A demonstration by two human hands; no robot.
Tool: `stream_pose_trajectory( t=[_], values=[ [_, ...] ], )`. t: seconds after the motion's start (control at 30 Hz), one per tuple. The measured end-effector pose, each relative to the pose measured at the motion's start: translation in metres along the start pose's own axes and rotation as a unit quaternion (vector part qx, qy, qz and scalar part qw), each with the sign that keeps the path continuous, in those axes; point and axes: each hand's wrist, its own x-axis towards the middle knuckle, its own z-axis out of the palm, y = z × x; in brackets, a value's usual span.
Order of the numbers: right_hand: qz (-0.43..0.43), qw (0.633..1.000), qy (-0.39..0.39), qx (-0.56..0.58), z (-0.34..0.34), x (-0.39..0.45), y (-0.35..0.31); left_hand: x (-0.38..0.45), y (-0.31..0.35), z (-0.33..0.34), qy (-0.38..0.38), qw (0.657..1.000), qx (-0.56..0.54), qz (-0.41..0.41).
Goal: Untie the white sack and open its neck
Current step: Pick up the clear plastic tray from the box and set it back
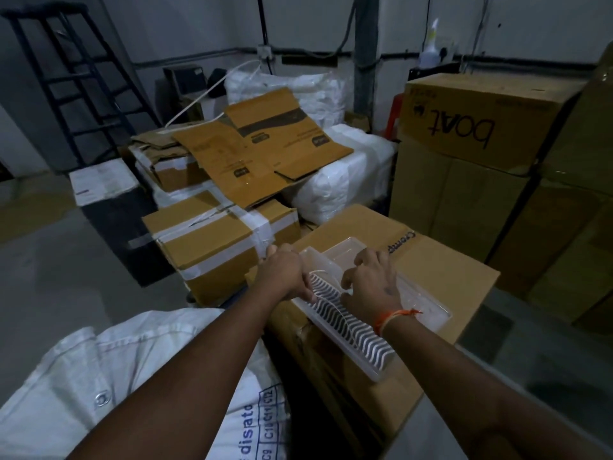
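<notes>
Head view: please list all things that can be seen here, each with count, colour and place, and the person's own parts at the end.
White sack: one, white with blue print, bottom left.
Clear tray: one, transparent, on the near carton.
White string: one, between the hands.
Near carton: one, brown, centre right.
Taped cartons: several, brown, centre.
Boat carton: one, brown, upper right.
Ladder: one, black, upper left.
Spray bottle: one, pale, top right.
Left hand: grips the string.
Right hand: pinches the string.

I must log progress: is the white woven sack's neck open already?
Cannot tell: the white woven sack lies beside the arms, its neck not visible.
</notes>
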Motion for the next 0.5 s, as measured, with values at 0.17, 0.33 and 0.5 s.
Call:
stream_pose_trajectory(
  t=[0.17, 0.33, 0.5],
  values=[
    [0.005, 0.999, -0.015, -0.044, 0.007, -0.011, 0.003, 0.008, 0.002, -0.015, -0.101, 0.989, 0.106, 0.036],
    [-0.004, 0.998, -0.011, -0.061, 0.004, -0.018, 0.005, 0.007, 0.004, -0.010, -0.087, 0.989, 0.121, 0.021],
    [0.018, 1.000, 0.005, 0.011, -0.006, -0.026, 0.012, 0.002, 0.017, -0.001, -0.054, 0.988, 0.142, -0.010]
  ],
)
